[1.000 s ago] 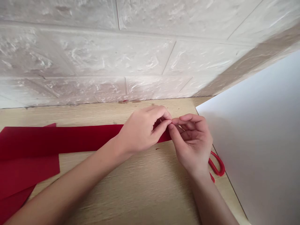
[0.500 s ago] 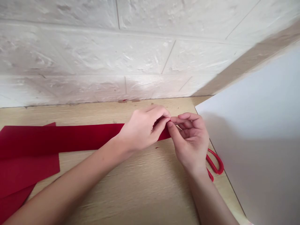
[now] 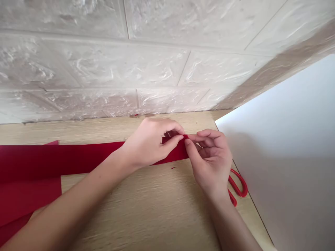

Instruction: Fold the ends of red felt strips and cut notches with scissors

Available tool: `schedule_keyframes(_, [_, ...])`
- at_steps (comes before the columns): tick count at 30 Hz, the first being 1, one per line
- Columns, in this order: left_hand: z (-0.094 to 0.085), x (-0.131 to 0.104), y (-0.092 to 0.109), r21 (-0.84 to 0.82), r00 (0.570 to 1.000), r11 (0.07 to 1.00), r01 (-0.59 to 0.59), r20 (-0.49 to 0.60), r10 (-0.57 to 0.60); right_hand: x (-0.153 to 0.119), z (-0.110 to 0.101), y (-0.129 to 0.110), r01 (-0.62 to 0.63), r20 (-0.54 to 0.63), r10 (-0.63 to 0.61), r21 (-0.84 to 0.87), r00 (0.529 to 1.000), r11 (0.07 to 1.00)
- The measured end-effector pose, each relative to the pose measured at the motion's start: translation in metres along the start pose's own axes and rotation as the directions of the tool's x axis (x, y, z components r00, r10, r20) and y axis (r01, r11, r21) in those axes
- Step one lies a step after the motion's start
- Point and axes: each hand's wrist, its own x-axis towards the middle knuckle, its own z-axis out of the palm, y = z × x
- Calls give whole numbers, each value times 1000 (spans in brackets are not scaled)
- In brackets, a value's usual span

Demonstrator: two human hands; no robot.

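Observation:
A long red strip [image 3: 78, 155] runs from the left edge of the view across the wooden surface to both hands. My left hand [image 3: 154, 143] pinches the strip's upper edge close to its right end, thumb and index finger together. At that right end, my right hand [image 3: 210, 157] grips the corner between thumb and index finger, its other fingers curled loosely. The fingertips of the two hands are almost side by side.
More red sheets [image 3: 31, 195] lie under the strip at the left. Red-handled scissors [image 3: 239, 184] are partly hidden behind my right wrist. A large white board [image 3: 293, 157] stands at the right. A pale brick-patterned wall [image 3: 117, 66] rises behind the wooden surface [image 3: 146, 209].
My left hand has shifted slightly left along the strip, opening a small gap from my right fingertips. The whole view has moved a little, and the strip's held end sits slightly further left.

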Motion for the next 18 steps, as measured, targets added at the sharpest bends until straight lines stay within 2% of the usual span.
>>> schedule_keyframes(6, [8,-1,1,48,991,993,-110,-66,113,0,1,3,1,8,-1,-20,1000,1000])
schedule_keyframes(14, [13,-3,1,-26,998,1000,-5,-69,3,-1,-1,2,2,55,-3,12,999,1000])
schedule_keyframes(18, [9,-2,4,-100,994,991,86,-54,-92,1,-1,3,-43,84,45,-26,995,999])
